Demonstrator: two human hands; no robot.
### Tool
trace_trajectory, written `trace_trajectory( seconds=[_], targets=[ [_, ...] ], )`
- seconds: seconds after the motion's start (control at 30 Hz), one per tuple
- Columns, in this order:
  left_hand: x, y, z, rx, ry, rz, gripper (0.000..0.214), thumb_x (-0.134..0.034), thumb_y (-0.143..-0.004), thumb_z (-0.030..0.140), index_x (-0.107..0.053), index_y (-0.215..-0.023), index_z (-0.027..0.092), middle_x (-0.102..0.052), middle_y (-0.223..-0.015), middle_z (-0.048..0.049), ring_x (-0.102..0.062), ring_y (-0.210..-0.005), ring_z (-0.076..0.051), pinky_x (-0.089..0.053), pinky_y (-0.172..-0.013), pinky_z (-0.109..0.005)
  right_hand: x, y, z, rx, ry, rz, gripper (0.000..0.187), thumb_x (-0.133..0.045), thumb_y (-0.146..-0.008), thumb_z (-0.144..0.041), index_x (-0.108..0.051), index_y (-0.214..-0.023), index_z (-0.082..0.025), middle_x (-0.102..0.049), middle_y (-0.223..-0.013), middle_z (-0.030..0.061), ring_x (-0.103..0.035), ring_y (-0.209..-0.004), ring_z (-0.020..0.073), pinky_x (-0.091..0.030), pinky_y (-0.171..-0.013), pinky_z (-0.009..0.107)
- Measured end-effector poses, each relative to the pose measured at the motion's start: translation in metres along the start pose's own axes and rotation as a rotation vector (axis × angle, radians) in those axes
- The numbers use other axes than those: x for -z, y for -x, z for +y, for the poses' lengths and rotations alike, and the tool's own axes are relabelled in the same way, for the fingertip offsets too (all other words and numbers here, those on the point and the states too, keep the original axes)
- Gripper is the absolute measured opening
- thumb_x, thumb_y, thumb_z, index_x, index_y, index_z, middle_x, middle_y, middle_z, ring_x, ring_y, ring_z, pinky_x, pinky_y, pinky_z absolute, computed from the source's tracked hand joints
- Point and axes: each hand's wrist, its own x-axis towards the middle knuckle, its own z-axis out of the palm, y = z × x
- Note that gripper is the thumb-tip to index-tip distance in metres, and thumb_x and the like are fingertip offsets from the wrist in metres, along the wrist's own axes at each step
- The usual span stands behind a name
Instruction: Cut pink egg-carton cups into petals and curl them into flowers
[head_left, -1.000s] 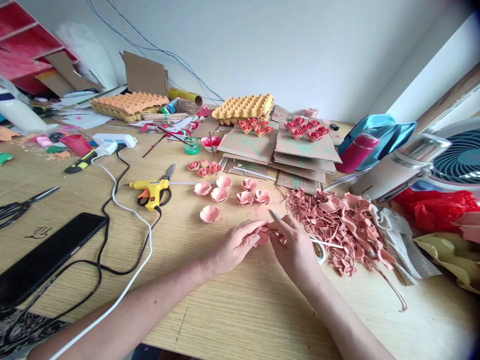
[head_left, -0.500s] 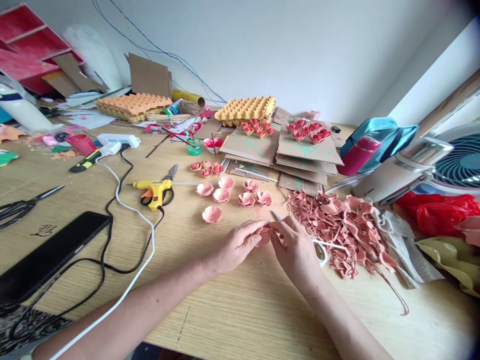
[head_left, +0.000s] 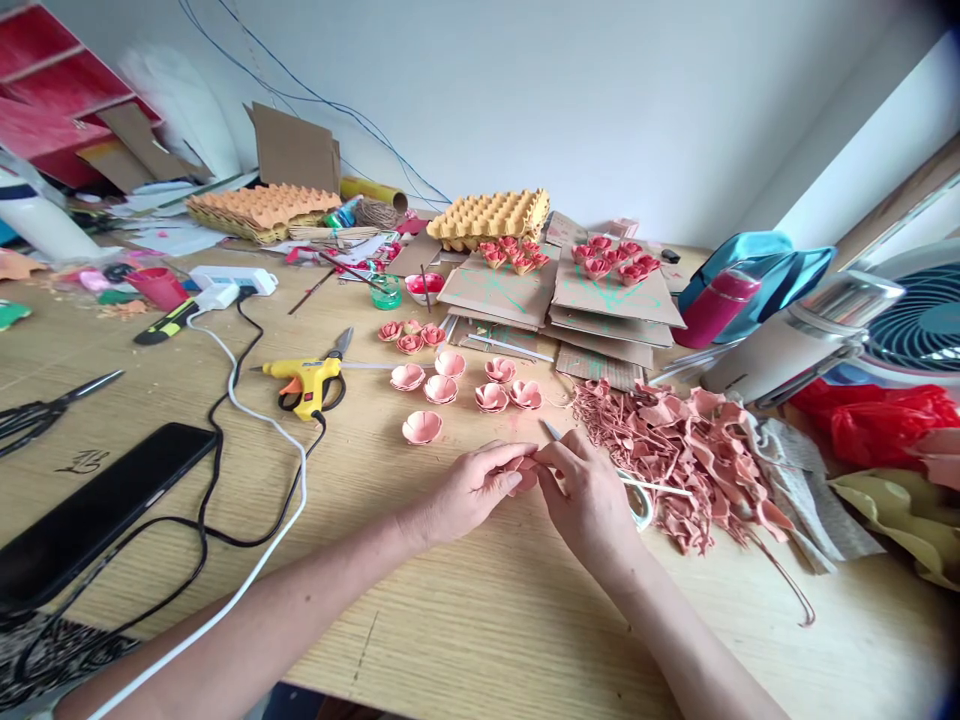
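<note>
Head view: we are looking down on a wooden table that is filling most of the lower scene. Towards the wall, stacked cardboard sheets are lying with green paint marks on them and red paper flowers standing on top. On the right, we are observing a heap of pink scraps, which is spreading close beside the right hand. The left hand is curling inward, its thumb and fingers closing on a pink piece. The right hand is pinching at that piece's right side, thumb and forefinger nearly meeting. Well to the left, a yellow glue gun is resting on the table. Beyond the hands, seven pink petal cups are standing upright in loose groups. We are finding the pink piece between both hands, partly hidden by fingers. Just beyond the right hand, a blade tip is showing; we are unable to tell whether that hand is also gripping it.
</note>
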Motion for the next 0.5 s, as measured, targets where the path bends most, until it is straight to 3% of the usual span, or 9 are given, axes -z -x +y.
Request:
trace_trajectory(
  seconds=[0.2,0.5],
  targets=[
    [0.0013,-0.0012,0.0017,-0.003,0.114,-0.020,0.039,-0.055,-0.092,0.032,-0.061,-0.127,0.016,-0.063,-0.119,-0.0120,-0.063,-0.095,-0.019,-0.053,-0.083,-0.030,0.0034,-0.0013,-0.0016,-0.046,-0.035,-0.016,0.012,-0.056,-0.089,-0.019,-0.067,-0.085,-0.022,-0.054,-0.081,0.0009,-0.053,-0.067,0.0129,-0.038,-0.062,0.023],
    [0.0014,-0.0018,0.0035,0.002,0.021,0.022,0.039,-0.056,-0.092,0.027,-0.060,-0.129,0.017,-0.064,-0.110,-0.0097,-0.060,-0.095,-0.018,-0.052,-0.085,-0.030,0.0049,-0.0014,0.0024,-0.011,-0.159,-0.007,0.023,-0.051,-0.090,-0.016,-0.072,-0.096,-0.023,-0.053,-0.079,0.0010,-0.053,-0.065,0.0119,-0.041,-0.063,0.023]
  ],
)
